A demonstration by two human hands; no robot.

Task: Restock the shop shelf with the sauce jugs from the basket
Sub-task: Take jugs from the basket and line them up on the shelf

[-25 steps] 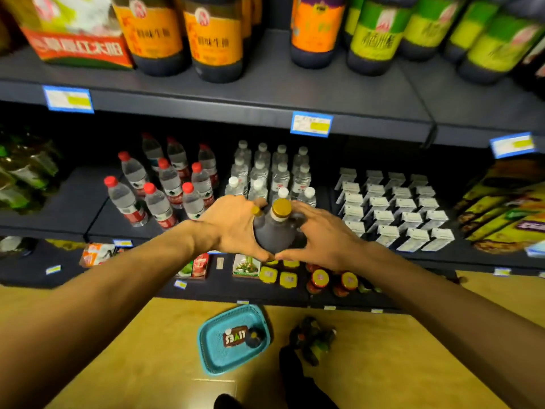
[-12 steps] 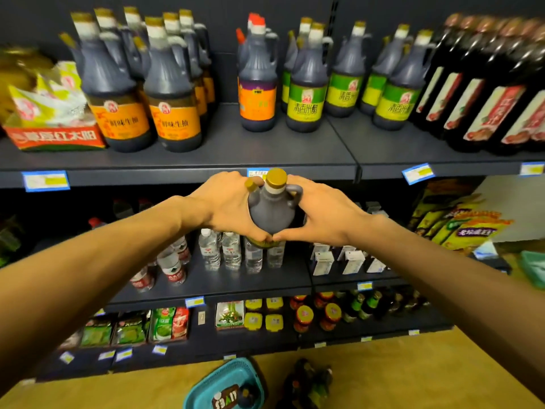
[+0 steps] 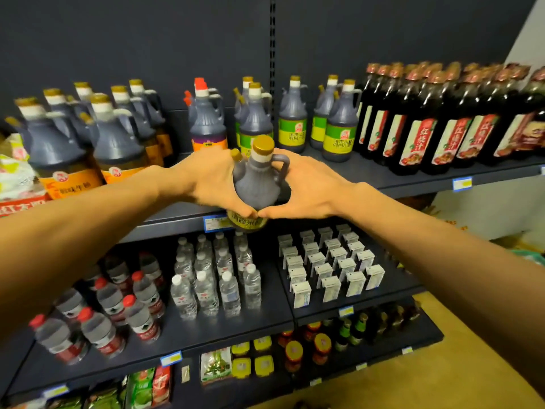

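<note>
Shop shelving fills the view. Nearest, at centre, the left hand (image 3: 212,180) and right hand (image 3: 306,187) wrap curled fingers around a dark sauce jug (image 3: 256,184), upright in the air before the top shelf (image 3: 413,180). Beyond, at twelve o'clock, green-labelled jugs (image 3: 292,119) stand in rows.

Sauce jug (image 3: 256,184) between both hands, before the shelf (image 3: 413,175), above water bottles (image 3: 216,278)

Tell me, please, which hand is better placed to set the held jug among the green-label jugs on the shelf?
Right, probably. The right hand grips the jug on its handle side, nearer the green-label jugs. The left hand only steadies it.
</note>
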